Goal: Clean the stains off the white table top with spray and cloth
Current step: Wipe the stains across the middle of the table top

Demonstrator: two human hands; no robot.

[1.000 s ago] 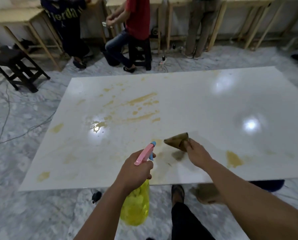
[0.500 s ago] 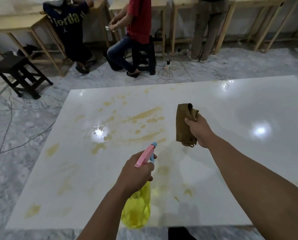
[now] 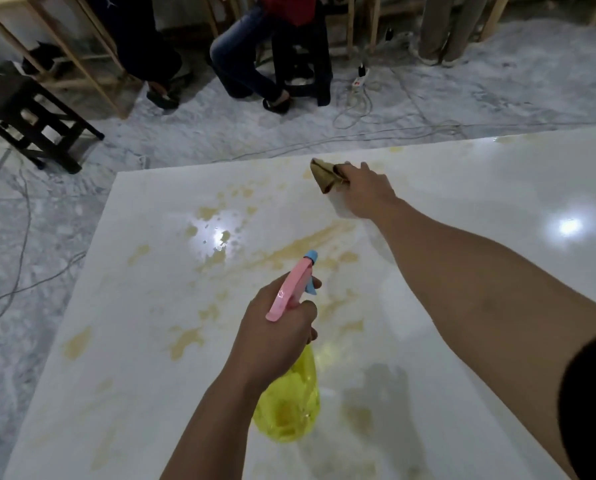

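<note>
- The left hand (image 3: 275,334) has its fingers (image 3: 308,308) clenched round the neck of the spray bottle (image 3: 287,407), whose yellow body hangs low over the near part of the white surface (image 3: 497,188); the pink trigger head points away from the person.
- Yellowish stains (image 3: 185,341) lie scattered from just left of the bottle out across the middle of the surface, with a long smear (image 3: 310,242) beyond the nozzle.
- The right hand (image 3: 365,192) reaches to the far edge, its fingers grasping a bunched brown cloth (image 3: 326,174) that looks pressed on the surface beside a faint stain there.
- The step appears to be wiping: best to keep the cloth flat under firm pressure, draw it in overlapping strokes from the far edge back through the smear, and wet dried patches with spray first.
- No brand, label or writing can be read on the bottle or the cloth.
- Farther off, a power strip (image 3: 360,79) and cables lie on the marble floor near a dark stool (image 3: 303,60).
</note>
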